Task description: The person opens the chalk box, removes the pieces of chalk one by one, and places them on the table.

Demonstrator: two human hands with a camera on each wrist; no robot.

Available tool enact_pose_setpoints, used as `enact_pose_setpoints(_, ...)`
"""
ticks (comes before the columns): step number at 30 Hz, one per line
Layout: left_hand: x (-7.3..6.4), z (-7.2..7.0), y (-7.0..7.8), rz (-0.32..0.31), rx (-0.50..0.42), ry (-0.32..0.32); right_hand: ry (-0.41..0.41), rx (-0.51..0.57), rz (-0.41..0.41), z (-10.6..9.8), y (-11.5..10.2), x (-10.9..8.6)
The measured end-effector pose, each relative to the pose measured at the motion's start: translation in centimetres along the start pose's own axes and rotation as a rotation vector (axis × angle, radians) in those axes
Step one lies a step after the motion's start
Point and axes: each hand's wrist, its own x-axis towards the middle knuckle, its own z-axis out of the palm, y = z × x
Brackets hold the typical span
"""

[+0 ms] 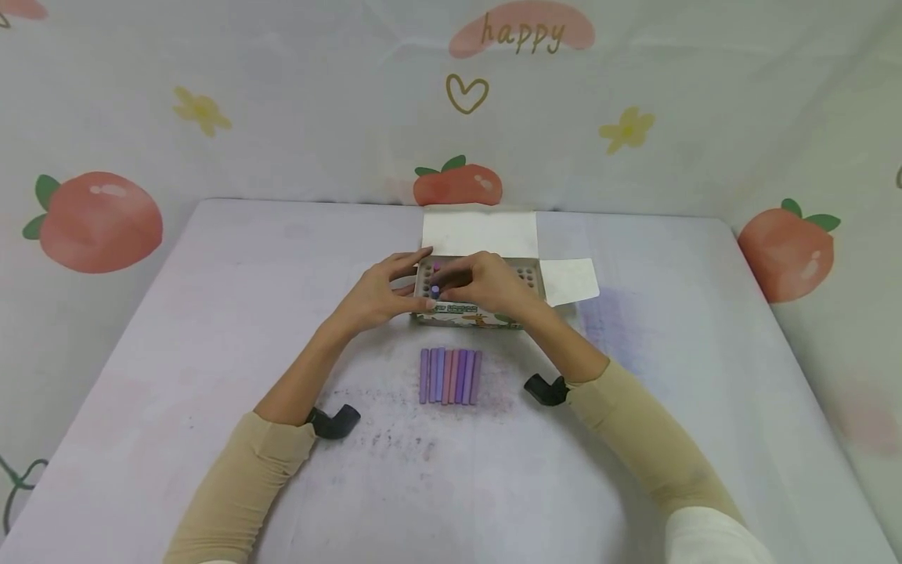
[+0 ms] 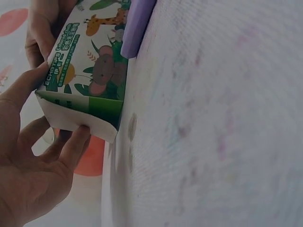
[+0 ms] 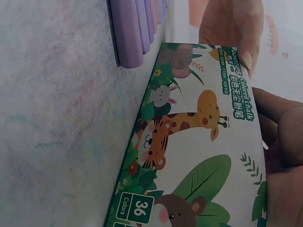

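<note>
A white and green cardboard chalk box (image 3: 189, 132), printed with animals and "36 Colors", stands with its lid up near the back of the table. Its inside has a grid of round holes. My left hand (image 1: 373, 296) grips the box's left end, thumb at the front edge and fingers around the side by an end flap (image 2: 71, 116). Over the box's left part, my right hand (image 1: 489, 282) reaches in, thumb and index finger at a purple chalk stick (image 1: 434, 291) upright there. A pinkish-purple chalk stick (image 1: 437, 267) shows behind it.
A row of several purple, blue-violet and pink chalk sticks (image 1: 451, 376) lies on the table in front of the box. The raised lid (image 1: 479, 231) and right end flap (image 1: 571, 282) stick out. Chalk smudges mark the white tabletop (image 1: 395, 486).
</note>
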Motion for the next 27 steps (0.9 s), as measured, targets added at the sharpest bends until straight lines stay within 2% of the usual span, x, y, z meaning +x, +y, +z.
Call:
enact_pose_setpoints(4,0.0,0.0,0.1,0.003,0.002,-0.003,0.003,-0.080,0.047,0.2,-0.1,0.3)
enact_pose_setpoints(10,0.0,0.1,0.0,0.002,-0.004,-0.003,0.020,-0.104,0.082,0.5,-0.2,0.4)
enact_pose_setpoints(22,0.1,0.1,-0.1,0.004,-0.002,-0.003,0.107,-0.153,-0.012,1.2,0.4,0.1)
enact_pose_setpoints(27,0.2,0.0,0.0,0.004,-0.005,-0.003,0.123,-0.142,-0.039,1.1,0.4,-0.1)
